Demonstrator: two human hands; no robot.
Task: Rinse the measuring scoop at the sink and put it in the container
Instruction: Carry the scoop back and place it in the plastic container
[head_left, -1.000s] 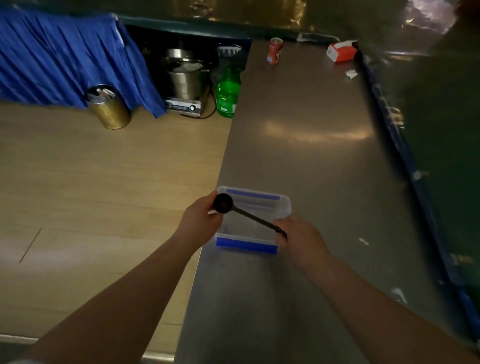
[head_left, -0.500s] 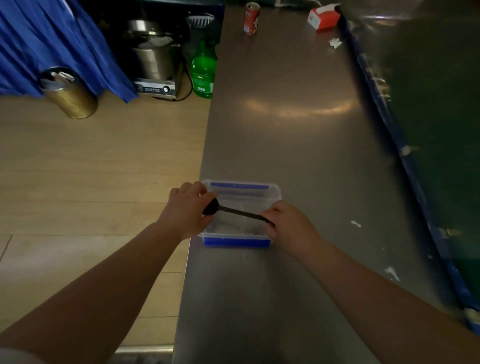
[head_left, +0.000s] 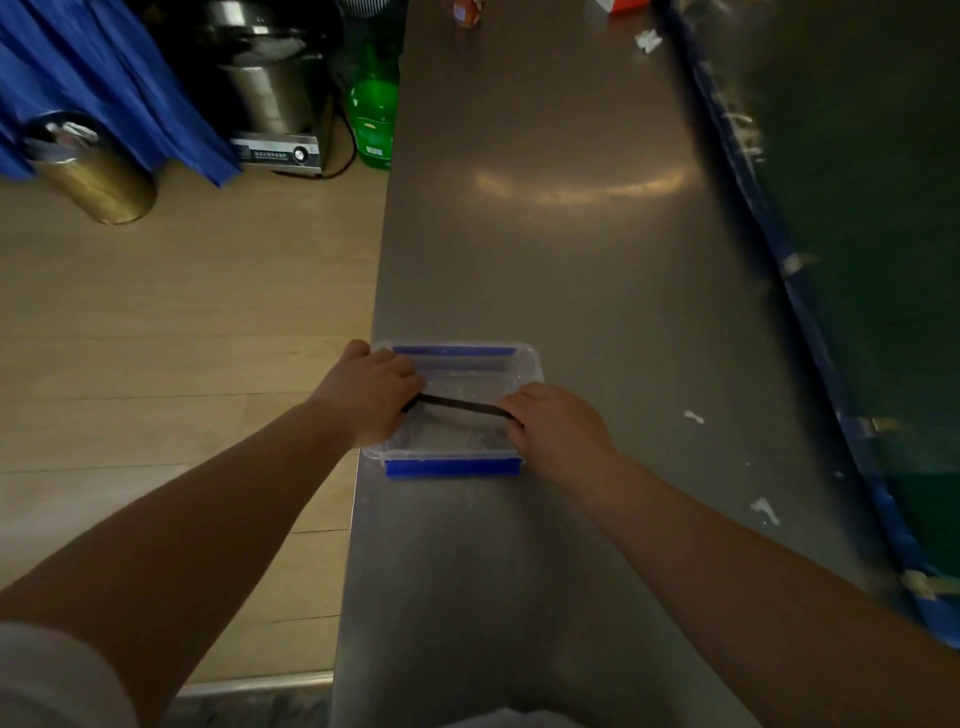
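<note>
A clear plastic container (head_left: 524, 361) with blue clips on its near and far sides sits at the left edge of the steel counter. A black measuring scoop (head_left: 460, 405) lies across the inside of it, low down. My left hand (head_left: 366, 392) covers the scoop's bowl end at the container's left wall. My right hand (head_left: 558, 434) pinches the handle's tip at the right wall. The bowl itself is hidden under my left fingers.
The steel counter (head_left: 571, 249) runs far ahead, with a red can (head_left: 466, 11) and an orange box at its far end. On the wood floor to the left stand a green bottle (head_left: 371, 119), a steel cooker (head_left: 270, 98) and a gold bin (head_left: 91, 169).
Both hands have lowered the scoop from above the container's rim down into it. The scoop's bowl, visible a second ago, is now hidden by my left hand.
</note>
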